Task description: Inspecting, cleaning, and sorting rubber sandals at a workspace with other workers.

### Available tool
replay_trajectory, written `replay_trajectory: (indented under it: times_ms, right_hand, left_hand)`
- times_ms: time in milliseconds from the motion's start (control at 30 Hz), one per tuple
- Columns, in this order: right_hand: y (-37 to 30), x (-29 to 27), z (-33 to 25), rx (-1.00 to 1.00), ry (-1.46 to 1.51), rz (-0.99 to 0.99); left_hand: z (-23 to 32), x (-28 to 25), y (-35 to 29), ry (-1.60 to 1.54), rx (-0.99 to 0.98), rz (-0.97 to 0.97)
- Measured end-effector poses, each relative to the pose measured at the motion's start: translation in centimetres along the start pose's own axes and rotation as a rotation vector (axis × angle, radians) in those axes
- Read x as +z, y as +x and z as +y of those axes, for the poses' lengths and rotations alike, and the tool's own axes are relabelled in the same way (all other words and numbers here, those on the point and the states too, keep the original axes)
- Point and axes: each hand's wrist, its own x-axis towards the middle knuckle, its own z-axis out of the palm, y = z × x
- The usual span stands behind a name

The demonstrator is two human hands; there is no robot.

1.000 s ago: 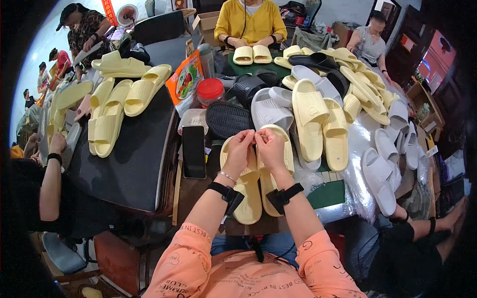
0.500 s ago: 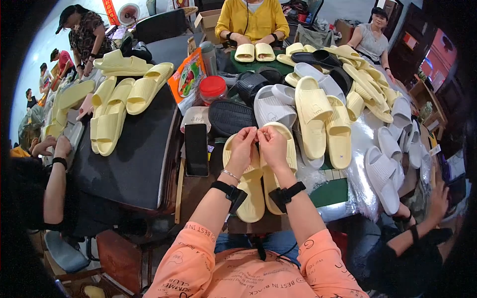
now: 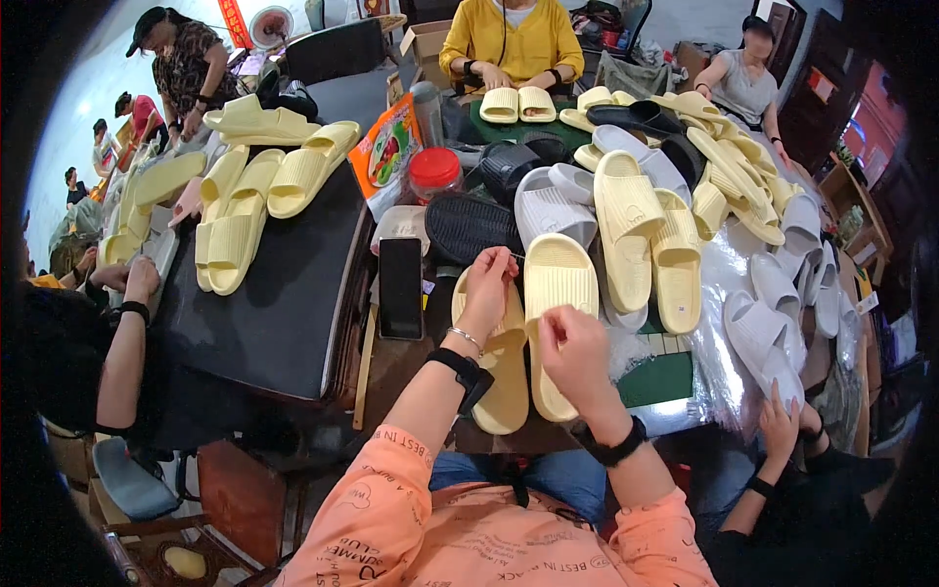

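Note:
A pair of pale yellow slide slippers lies before me on the table, toes outward. Over the strap of the left slipper (image 3: 503, 391), my left hand (image 3: 486, 298) is pinched closed; a thin pale line shows at its fingertips, too fine to name. My right hand (image 3: 577, 357) is curled closed above the right slipper (image 3: 559, 274), and what it holds, if anything, is hidden. Past my left fingertips lies a black slipper (image 3: 469, 228) with its ridged sole upward, beside a grey slipper (image 3: 548, 207).
Left of my hands lie a black phone (image 3: 400, 289) and a red-lidded jar (image 3: 435, 172). More yellow slippers (image 3: 626, 230) are heaped to the right, with clear plastic bags (image 3: 719, 323). A dark padded surface (image 3: 264, 328) bears slippers at left. Co-workers' hands (image 3: 780, 426) are at both sides.
My hands were together at the slippers' toe ends. They are now apart: the right has come back toward me and rightward, while the left stays near its place. The view has shifted slightly.

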Motion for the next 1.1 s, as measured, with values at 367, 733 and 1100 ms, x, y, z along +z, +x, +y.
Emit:
replay_trajectory:
  times_ms: [367,733,1100]
  right_hand:
    - [-4.5,4.2,1.6,-0.203,-0.288,-0.219]
    - [-3.5,0.9,-1.0,-0.191,-0.325,-0.073]
    - [11.5,-16.7,11.7,-0.051,-0.446,0.569]
  left_hand:
    - [0.7,0.2,-0.5,0.027,-0.02,-0.123]
    - [9.6,0.6,-1.0,0.066,0.152,-0.114]
    - [27.2,-14.1,0.2,0.721,0.541,0.74]
